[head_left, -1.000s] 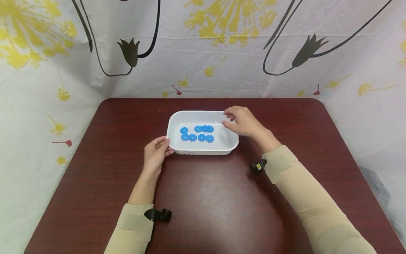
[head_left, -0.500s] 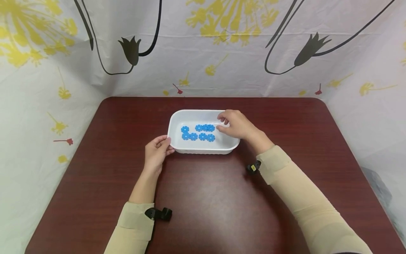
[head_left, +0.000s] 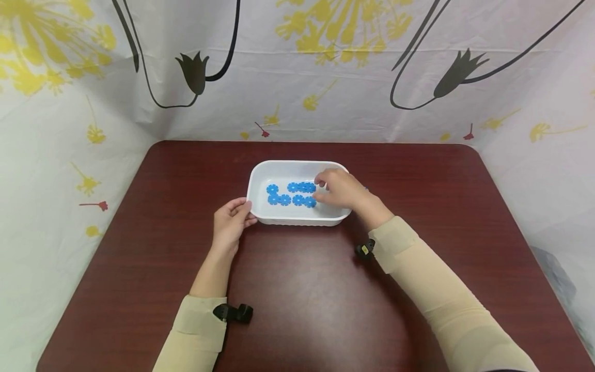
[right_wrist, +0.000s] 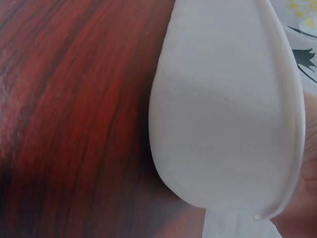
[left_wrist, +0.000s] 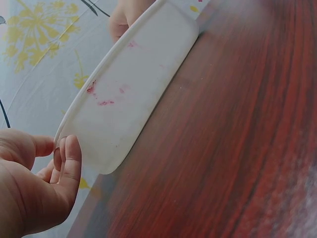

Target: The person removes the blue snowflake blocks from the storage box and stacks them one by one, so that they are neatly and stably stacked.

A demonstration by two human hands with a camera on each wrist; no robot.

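Note:
A white tray (head_left: 297,222) holds several blue notched discs (head_left: 279,199), some overlapping in short rows. My left hand (head_left: 229,225) grips the rim at its left front corner; in the left wrist view the thumb and fingers of that hand (left_wrist: 42,183) pinch the tray edge (left_wrist: 124,94). Over the right part of the tray is my right hand (head_left: 341,190), thumb and fingers bent and apart, tips beside the rightmost discs. Contact with them cannot be told. The right wrist view shows mostly the tray's outer wall (right_wrist: 223,109), with part of the hand (right_wrist: 308,158) behind it.
The tray stands toward the back of a dark red wooden table (head_left: 307,289). A small blue bit (head_left: 366,189) shows just behind my right wrist. Patterned white cloth (head_left: 297,119) hangs behind the table and along its sides.
My right hand has moved left and slightly toward the front, from the tray's right end to the discs. My left hand keeps its grip on the rim.

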